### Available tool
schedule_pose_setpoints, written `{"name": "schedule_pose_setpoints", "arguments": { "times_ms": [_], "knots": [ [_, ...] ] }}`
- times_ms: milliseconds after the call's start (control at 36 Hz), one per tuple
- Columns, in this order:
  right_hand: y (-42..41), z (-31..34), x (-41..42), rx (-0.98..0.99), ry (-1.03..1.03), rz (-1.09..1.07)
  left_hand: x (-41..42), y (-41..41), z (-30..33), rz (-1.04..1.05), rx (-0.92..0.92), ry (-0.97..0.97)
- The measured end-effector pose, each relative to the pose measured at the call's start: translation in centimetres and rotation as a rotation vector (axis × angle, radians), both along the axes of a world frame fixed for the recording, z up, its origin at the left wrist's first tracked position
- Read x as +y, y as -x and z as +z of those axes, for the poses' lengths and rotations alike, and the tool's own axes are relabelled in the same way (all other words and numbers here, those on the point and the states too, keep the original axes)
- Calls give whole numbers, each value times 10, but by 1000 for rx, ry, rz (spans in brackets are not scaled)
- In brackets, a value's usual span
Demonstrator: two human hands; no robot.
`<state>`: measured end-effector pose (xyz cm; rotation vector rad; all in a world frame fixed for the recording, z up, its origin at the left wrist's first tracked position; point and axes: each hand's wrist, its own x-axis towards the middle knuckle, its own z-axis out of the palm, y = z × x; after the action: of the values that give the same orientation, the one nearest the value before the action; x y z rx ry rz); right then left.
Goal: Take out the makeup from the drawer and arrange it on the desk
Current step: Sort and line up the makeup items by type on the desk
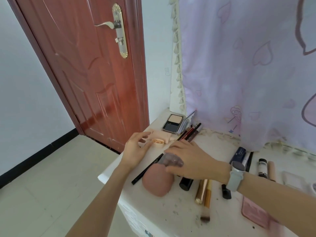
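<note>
Makeup lies spread on the white desk (pixel 171 211). My left hand (pixel 135 149) hovers with loosely curved fingers beside a small peach round container (pixel 158 143) and pale puffs (pixel 160 134), holding nothing. My right hand (pixel 191 159), a watch on its wrist, lies with straight fingers over a translucent grey cap (pixel 171 160) that sits against a pink sponge (pixel 157 182). A black eyeliner pen (pixel 147 168) lies between the hands. Farther back are an open powder compact (pixel 172 123) and several pencils (pixel 189 132). No drawer is in view.
To the right lie a black tube (pixel 186 183), a gold tube (pixel 201 192), a brush (pixel 206 207), a black lipstick (pixel 226 193), a blue tube (pixel 238 155), a white-and-black tube (pixel 262 167) and a pink flat case (pixel 254 213). A lilac curtain (pixel 248 74) hangs behind; a red door (pixel 89 65) stands at left.
</note>
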<state>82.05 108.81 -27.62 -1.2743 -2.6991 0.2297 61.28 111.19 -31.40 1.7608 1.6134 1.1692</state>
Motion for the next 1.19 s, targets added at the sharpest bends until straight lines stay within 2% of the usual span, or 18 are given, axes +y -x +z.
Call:
{"name": "schedule_pose_setpoints", "arguments": {
  "times_ms": [111,278,389,444,528,639,694,750,861,1000,1194],
  "knots": [
    [20,-6,-25,-162,-52,44,-16,9,3,58,-55,19],
    [35,-14,-46,-160,-192,42,-50,15,6,74,-186,41],
    [32,-13,-50,-86,-144,30,-67,16,11,113,-393,83],
    [28,-9,-53,24,-64,4,-72,15,16,105,-457,114],
    [22,6,-54,303,127,-56,-78,11,26,23,-565,186],
    [18,32,-50,741,336,-155,-82,1,43,-305,-724,278],
    [19,40,-50,816,356,-157,-83,-10,51,-463,-735,267],
    [19,43,-51,823,330,-157,-84,-20,58,-499,-783,259],
    [13,42,-49,772,251,-115,-82,-28,63,-442,-844,261],
    [3,42,-46,602,39,-6,-79,-29,63,-352,-1080,422],
    [6,46,-41,442,-82,42,-80,-33,64,-358,-1119,435]
  ]
}}
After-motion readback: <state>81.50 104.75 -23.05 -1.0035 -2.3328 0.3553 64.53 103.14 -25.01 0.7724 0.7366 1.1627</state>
